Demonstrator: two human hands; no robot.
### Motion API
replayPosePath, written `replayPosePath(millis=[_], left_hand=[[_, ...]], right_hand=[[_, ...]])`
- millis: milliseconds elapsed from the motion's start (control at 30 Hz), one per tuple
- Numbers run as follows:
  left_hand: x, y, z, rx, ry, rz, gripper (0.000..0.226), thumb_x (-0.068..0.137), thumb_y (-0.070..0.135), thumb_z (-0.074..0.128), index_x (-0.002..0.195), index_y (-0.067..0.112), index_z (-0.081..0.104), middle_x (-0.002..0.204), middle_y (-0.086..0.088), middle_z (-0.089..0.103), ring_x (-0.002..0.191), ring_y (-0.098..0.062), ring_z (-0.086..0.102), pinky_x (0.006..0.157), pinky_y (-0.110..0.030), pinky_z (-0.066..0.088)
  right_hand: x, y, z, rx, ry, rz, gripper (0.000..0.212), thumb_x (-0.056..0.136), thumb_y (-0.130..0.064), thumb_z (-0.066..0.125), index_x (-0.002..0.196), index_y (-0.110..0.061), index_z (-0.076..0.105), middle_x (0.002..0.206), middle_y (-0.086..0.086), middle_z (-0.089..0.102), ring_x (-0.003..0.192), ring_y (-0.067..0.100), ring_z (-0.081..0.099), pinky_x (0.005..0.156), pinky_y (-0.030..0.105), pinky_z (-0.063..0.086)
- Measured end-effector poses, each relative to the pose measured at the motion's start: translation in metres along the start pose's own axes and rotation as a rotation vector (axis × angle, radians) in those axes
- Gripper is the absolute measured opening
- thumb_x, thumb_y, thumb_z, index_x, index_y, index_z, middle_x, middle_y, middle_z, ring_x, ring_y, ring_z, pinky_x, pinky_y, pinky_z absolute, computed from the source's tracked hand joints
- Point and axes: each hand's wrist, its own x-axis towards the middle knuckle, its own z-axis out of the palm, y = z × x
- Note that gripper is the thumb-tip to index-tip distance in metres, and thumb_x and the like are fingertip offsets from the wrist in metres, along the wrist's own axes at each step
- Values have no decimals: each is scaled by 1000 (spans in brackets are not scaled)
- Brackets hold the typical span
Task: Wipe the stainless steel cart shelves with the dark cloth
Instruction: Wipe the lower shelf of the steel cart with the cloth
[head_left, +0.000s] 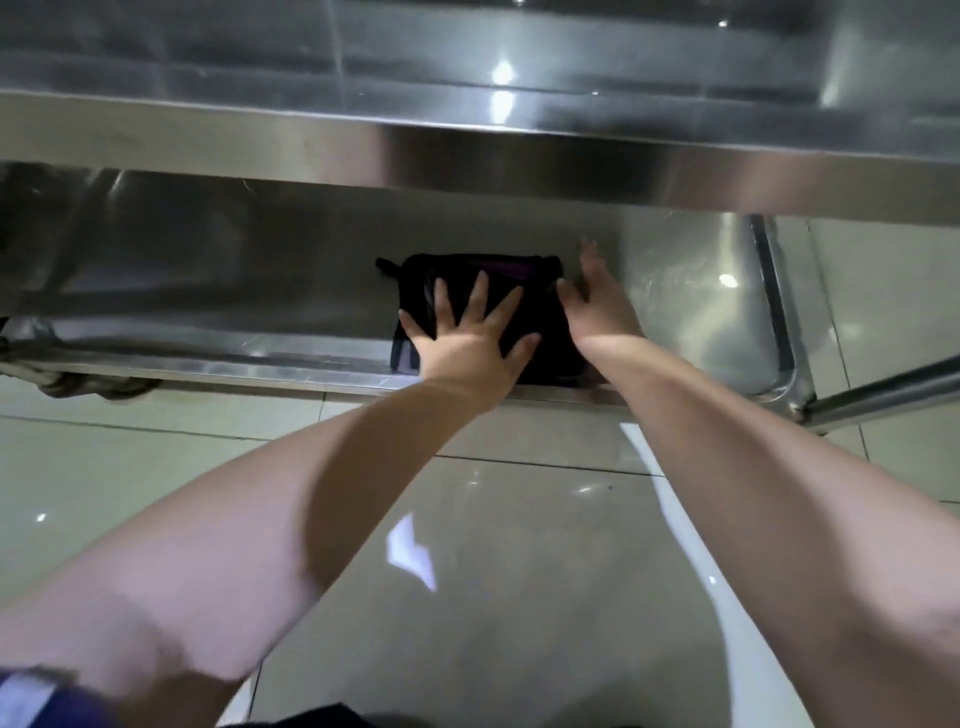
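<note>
A dark folded cloth (493, 273) lies flat on the lower shelf (249, 291) of the stainless steel cart, near its front edge. My left hand (467, 338) presses flat on top of the cloth with fingers spread. My right hand (597, 306) rests along the cloth's right edge, fingers stretched out, its palm side against the cloth and the shelf. The upper shelf (467, 150) juts out above and hides the back of the lower shelf.
The cart's tubular frame and corner (784, 332) stand at the right. A caster wheel (78, 382) shows under the lower shelf at the left. Glossy tiled floor (467, 545) spreads in front of the cart.
</note>
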Motion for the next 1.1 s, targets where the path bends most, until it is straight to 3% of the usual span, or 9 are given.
replayPosePath(millis=[100, 167, 300, 567, 700, 933, 1100], left_hand=[[1, -42, -13, -64, 292, -9, 52, 98, 42, 41, 150, 36, 36, 163, 2, 21, 151, -29, 5, 119, -56, -1], [3, -76, -16, -33, 382, -19, 51, 100, 32, 41, 150, 27, 39, 161, -7, 26, 150, -35, 11, 120, -52, 6], [3, -89, -3, 50, 293, 53, 54, 104, 25, 36, 156, 20, 23, 164, -8, 17, 151, -31, 6, 120, -51, 3], [29, -44, 6, -133, 267, 64, 54, 105, 34, 31, 157, 29, 18, 165, -2, 11, 152, -27, 3, 121, -44, 3], [30, -43, 13, -42, 233, 67, 55, 104, 40, 28, 157, 37, 12, 166, 0, 9, 152, -28, 2, 121, -47, 3], [27, -40, 13, 140, 118, 87, 58, 97, 64, 22, 151, 53, 6, 166, 5, -6, 151, -26, -14, 120, -51, -8], [27, -36, 16, 158, 126, 87, 59, 97, 64, 23, 152, 53, 5, 166, 3, -7, 151, -28, -11, 120, -52, -7]], right_hand=[[-7, -22, 11, -305, 71, -273, 61, 99, -30, 48, 155, -22, 26, 165, 3, 15, 152, 28, 8, 122, 44, 5], [-16, -41, 32, -447, -37, -385, 64, 97, -44, 48, 155, -32, 24, 165, 1, 13, 152, 30, 3, 120, 51, -1], [-28, -51, 68, -660, -247, -346, 64, 95, -69, 24, 151, -53, -1, 164, -15, -12, 149, 26, -21, 111, 65, -17], [-33, -8, 27, -791, -268, -253, 61, 96, -69, 15, 149, -55, -11, 161, -17, -21, 146, 30, -28, 110, 67, -18], [-32, 26, -6, -768, -243, -182, 59, 97, -67, 19, 147, -59, -11, 161, -20, -19, 147, 29, -25, 112, 66, -15], [-31, 119, -97, -836, -207, -71, 64, 95, -66, 28, 145, -59, -12, 163, -18, -13, 150, 29, -17, 116, 64, -8], [-42, 119, -87, -831, -107, -66, 64, 94, -67, 27, 149, -56, -5, 163, -19, -10, 150, 32, -13, 115, 66, -5]])
